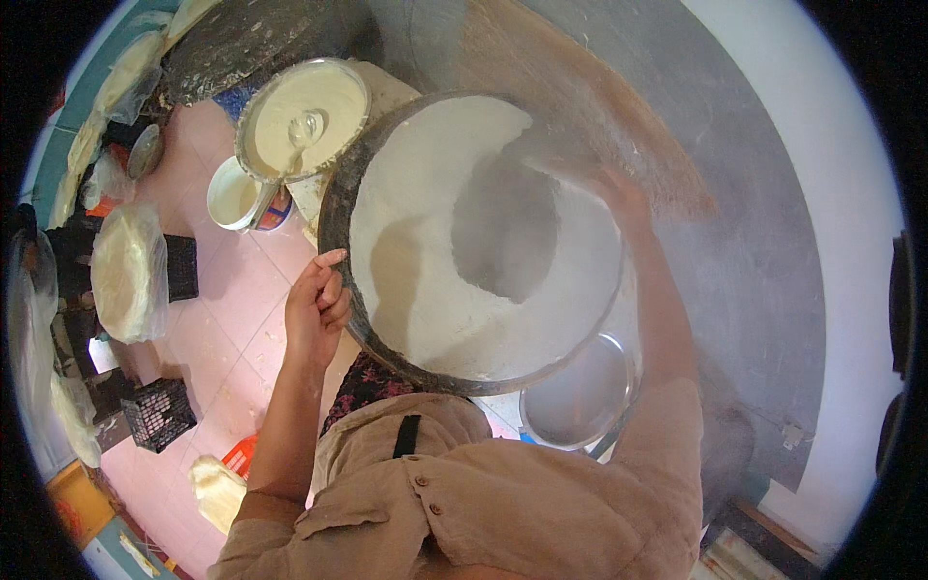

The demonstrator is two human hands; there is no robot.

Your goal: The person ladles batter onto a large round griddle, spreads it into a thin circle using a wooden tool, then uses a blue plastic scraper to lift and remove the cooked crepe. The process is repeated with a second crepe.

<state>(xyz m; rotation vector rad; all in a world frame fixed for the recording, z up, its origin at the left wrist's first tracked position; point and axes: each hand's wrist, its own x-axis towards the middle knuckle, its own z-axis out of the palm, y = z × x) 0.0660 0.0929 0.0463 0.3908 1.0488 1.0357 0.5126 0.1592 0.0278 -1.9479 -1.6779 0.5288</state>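
Note:
A large round steaming surface (503, 227) with a dark rim (337, 213) lies before me. Pale batter (416, 319) covers much of it, around a grey patch in the middle that opens toward the far right. My left hand (321, 302) is at the left rim, with the index finger reaching to it, the others loosely curled and nothing seen in them. Over the far right part is my right hand (619, 188), its fingers pointing left, low over the surface. Steam blurs them and whatever they hold. A ladle (305, 130) rests in a metal basin of batter (338, 92) beyond my left hand.
A white bucket (232, 188) stands beneath the basin. A round metal pan (577, 391) sits below the near right rim. Plastic-wrapped pale round stacks (130, 271) and a black crate (159, 416) are at left on pink tiles (232, 329). A grey wall (735, 280) rises at right.

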